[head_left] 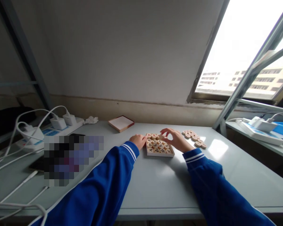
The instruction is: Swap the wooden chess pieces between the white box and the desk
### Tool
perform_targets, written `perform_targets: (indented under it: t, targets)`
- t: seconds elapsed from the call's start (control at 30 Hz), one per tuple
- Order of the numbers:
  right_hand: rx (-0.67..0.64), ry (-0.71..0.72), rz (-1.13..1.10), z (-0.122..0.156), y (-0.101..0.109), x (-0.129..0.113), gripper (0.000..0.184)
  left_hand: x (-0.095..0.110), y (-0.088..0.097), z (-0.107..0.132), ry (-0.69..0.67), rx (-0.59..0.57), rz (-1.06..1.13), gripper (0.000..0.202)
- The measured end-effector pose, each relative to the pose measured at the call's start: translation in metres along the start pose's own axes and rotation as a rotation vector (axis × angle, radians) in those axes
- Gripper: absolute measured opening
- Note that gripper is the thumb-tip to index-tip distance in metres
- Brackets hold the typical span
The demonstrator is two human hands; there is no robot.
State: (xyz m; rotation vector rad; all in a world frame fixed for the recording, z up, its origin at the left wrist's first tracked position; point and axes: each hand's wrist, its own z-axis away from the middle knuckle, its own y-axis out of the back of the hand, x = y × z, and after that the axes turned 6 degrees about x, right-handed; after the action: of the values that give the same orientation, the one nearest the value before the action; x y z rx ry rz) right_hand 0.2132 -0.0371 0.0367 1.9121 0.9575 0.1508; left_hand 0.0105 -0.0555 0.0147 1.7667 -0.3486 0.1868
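Observation:
A shallow box [159,154] sits on the desk, filled with rows of round wooden Chinese chess pieces [155,145]. Most show black characters, and the back row has red ones. My left hand [138,141] is closed at the box's left wall, its fingertips on the back left corner. Over the back right corner, my right hand [175,140] pinches a chess piece [163,136] between thumb and fingers, partly hidden by them. More loose pieces [191,135] lie on the desk to the right of my right hand.
The box lid [121,123] lies inner side up near the wall. At left are a power strip [72,124] with plugged-in chargers, white cables [19,185] and a blurred-out patch. A metal frame [235,89] rises at right, beside a shelf with another power strip [261,131].

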Motion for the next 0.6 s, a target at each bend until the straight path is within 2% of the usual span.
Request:
perform_targets:
  t: [0.13,0.2,0.27,0.33,0.43,0.53,0.6]
  targets:
    - [-0.049,0.092,-0.019,-0.01,-0.032,-0.033,0.017,-0.001,0.0,-0.001,-0.003,-0.005,-0.008,0.06]
    - [-0.038,0.091,-0.023,-0.011,-0.037,-0.037,0.019,-0.001,0.0,-0.001,-0.018,-0.023,-0.002,0.058]
    - [-0.022,0.072,-0.003,-0.011,-0.032,-0.032,0.021,0.0,0.001,0.0,-0.03,-0.031,0.003,0.051]
    - [0.004,0.019,0.103,-0.01,-0.02,-0.019,0.021,0.001,0.001,0.001,-0.027,-0.023,0.011,0.046]
    - [0.037,-0.132,0.39,-0.003,0.0,0.018,0.023,0.002,0.002,0.003,-0.012,-0.012,0.029,0.047]
    - [-0.007,-0.392,0.618,0.01,0.011,0.061,0.029,0.002,0.001,0.003,-0.022,-0.009,0.033,0.048]
    - [-0.059,-0.538,0.644,0.019,0.012,0.083,0.028,0.001,0.0,0.002,-0.03,-0.005,0.033,0.047]
